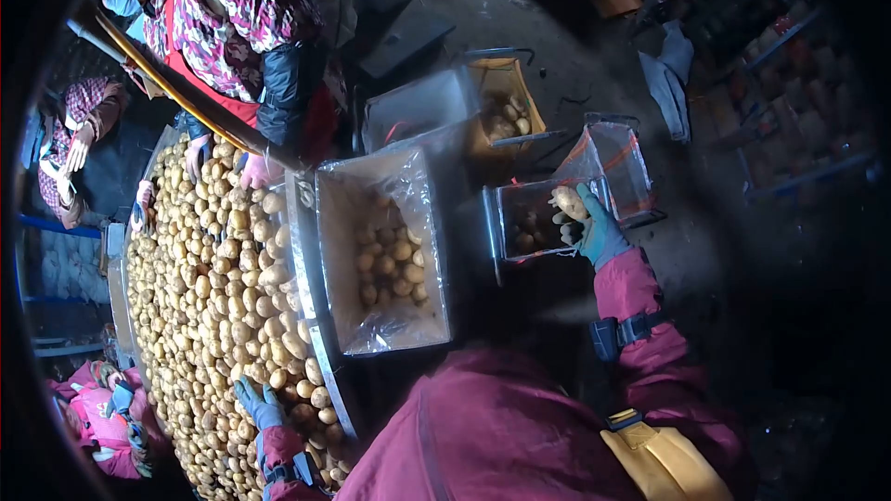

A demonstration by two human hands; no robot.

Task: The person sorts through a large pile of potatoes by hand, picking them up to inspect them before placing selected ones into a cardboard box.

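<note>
My right hand [600, 230], in a grey-green glove, is out to the right with its fingers closed around a potato [569, 202]. It is held over a wire-framed bag [553, 187] with a clear lining, which has several dark potatoes [527, 234] inside. My left hand [262, 405], in a blue-grey glove, rests on the near part of a wide bed of loose potatoes [209, 315]. Its fingers are spread over the potatoes, and I see nothing gripped in them.
Between my arms stands a plastic-lined box [335, 250] part filled with potatoes, against the table's metal edge [320, 353]. Beyond are a yellow bag [531, 97] of potatoes and a grey bin [418, 104]. Co-workers [227, 28] stand around the potato table, some hands on the potatoes.
</note>
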